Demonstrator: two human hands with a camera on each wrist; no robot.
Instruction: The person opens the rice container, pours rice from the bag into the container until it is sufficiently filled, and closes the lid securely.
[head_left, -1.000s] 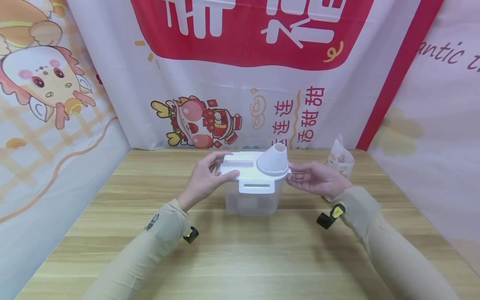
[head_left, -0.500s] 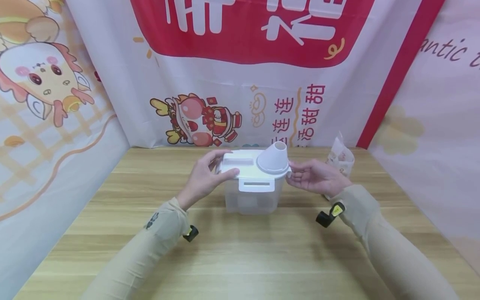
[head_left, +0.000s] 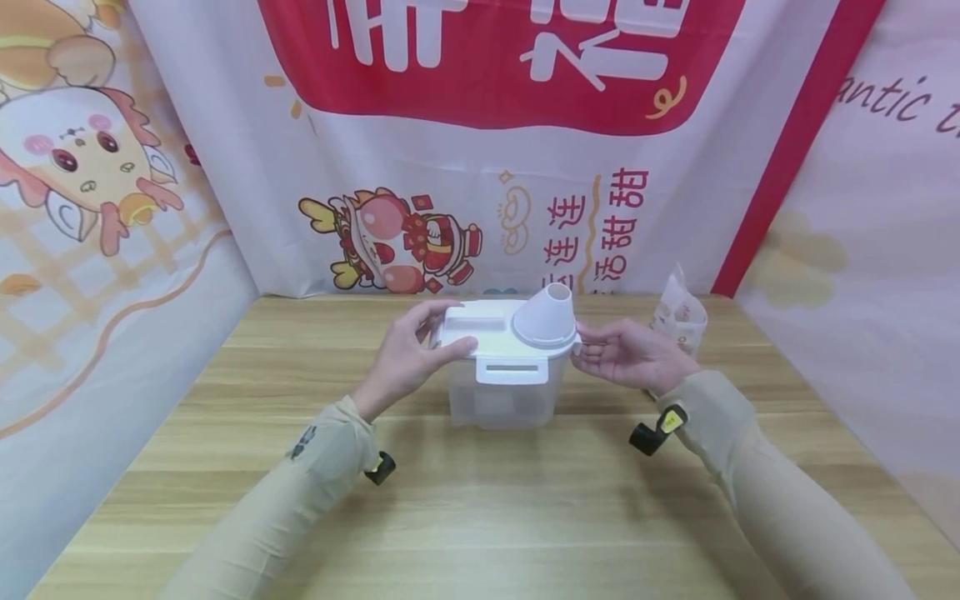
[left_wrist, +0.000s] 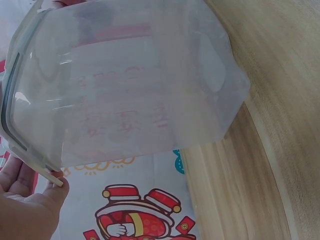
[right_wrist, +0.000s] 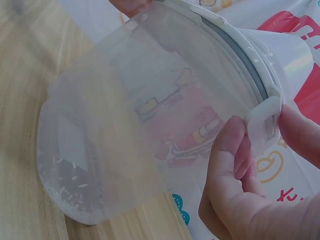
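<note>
On wood surface [head_left: 480, 517], far half, ctr: clear bin [head_left: 502, 404] upright, lid [head_left: 486, 337] seated | L fingers [head_left: 456, 349] curled round lid's L end; R fingers [right_wrist: 225, 152] pinching R latch [right_wrist: 261, 125] | lid fit seemingly done; R latch prob. left, can't tell if locked

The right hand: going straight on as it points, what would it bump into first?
The right hand would likely first meet the small white plastic clip it pinches, then the translucent box-shaped plastic container.
</note>
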